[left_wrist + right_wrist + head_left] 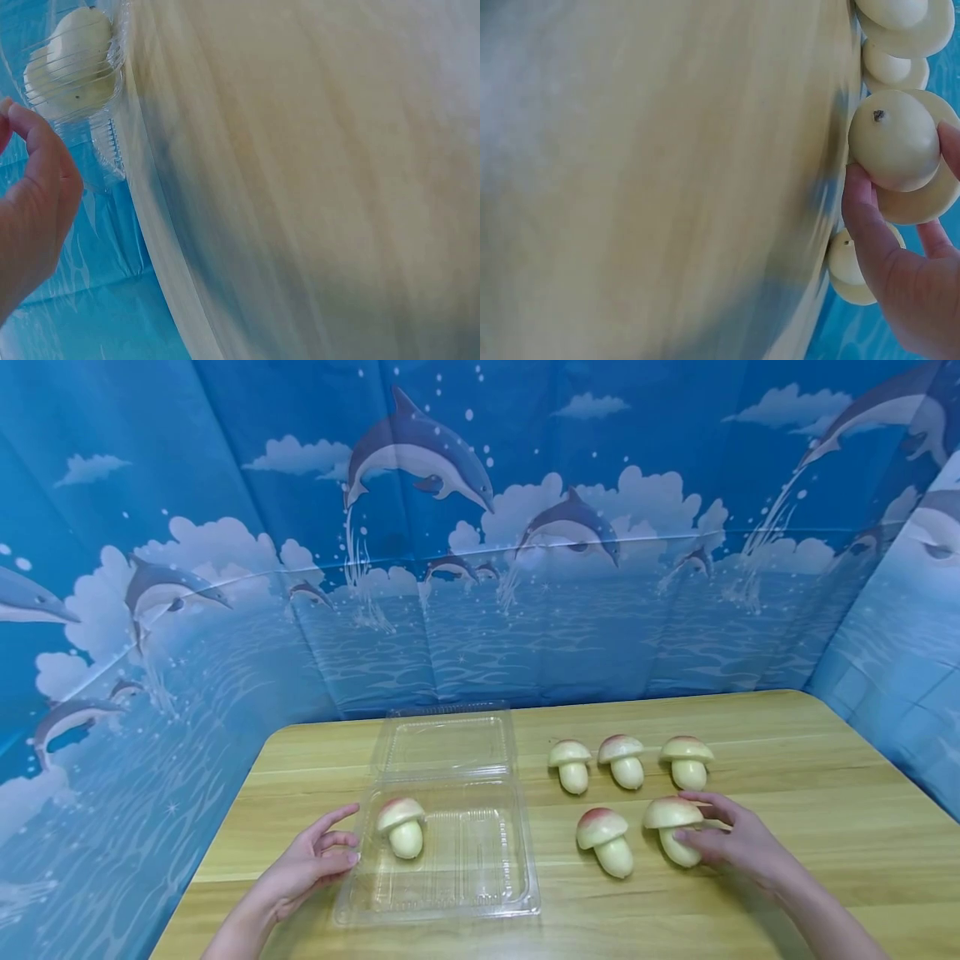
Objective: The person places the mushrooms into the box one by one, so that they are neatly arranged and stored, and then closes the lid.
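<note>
In the head view, my right hand (738, 839) holds a toy mushroom (672, 812) with a pale cap and thick stem, thumb and fingers around its side. The right wrist view shows that mushroom (896, 142) stem-end on, with a dark spot on the stem. My left hand (303, 860) is at the left edge of a clear plastic clamshell box (465, 893), fingers loosely bent and holding nothing; whether they touch the rim I cannot tell. A mushroom with a reddish cap (403, 828) lies in the box's left half. The lid (450, 747) is folded back, away from me.
Just left of the held mushroom lies another mushroom (606, 843). Behind them is a row of three: a left mushroom (572, 766), a middle mushroom (622, 762) and a right mushroom (687, 762). The wooden table (795, 760) meets a blue dolphin-print curtain (480, 635).
</note>
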Motion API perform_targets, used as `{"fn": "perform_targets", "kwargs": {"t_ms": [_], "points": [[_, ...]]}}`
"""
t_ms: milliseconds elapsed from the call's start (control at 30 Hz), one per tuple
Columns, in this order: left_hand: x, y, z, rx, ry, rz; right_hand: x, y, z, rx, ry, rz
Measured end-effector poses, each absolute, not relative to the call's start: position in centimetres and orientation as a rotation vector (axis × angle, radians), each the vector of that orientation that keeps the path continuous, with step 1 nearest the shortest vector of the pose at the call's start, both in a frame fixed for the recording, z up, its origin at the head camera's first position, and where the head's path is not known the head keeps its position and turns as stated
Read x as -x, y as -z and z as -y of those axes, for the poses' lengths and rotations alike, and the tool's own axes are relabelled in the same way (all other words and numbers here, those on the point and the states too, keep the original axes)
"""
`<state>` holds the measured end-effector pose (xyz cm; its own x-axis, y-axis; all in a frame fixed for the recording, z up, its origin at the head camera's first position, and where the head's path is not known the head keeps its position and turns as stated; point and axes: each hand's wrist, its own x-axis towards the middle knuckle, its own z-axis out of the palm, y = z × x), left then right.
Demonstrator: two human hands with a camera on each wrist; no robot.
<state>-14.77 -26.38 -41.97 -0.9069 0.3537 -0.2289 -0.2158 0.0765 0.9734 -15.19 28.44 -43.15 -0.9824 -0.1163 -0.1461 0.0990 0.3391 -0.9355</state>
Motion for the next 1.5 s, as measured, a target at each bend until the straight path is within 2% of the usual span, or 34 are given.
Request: {"fn": "perform_targets", "kwargs": {"t_ms": [1500], "points": [[14.8, 41.7, 26.3, -0.145, -1.865, -1.976, 15.4, 39.9, -27.7, 0.139, 1.749, -2.397]]}}
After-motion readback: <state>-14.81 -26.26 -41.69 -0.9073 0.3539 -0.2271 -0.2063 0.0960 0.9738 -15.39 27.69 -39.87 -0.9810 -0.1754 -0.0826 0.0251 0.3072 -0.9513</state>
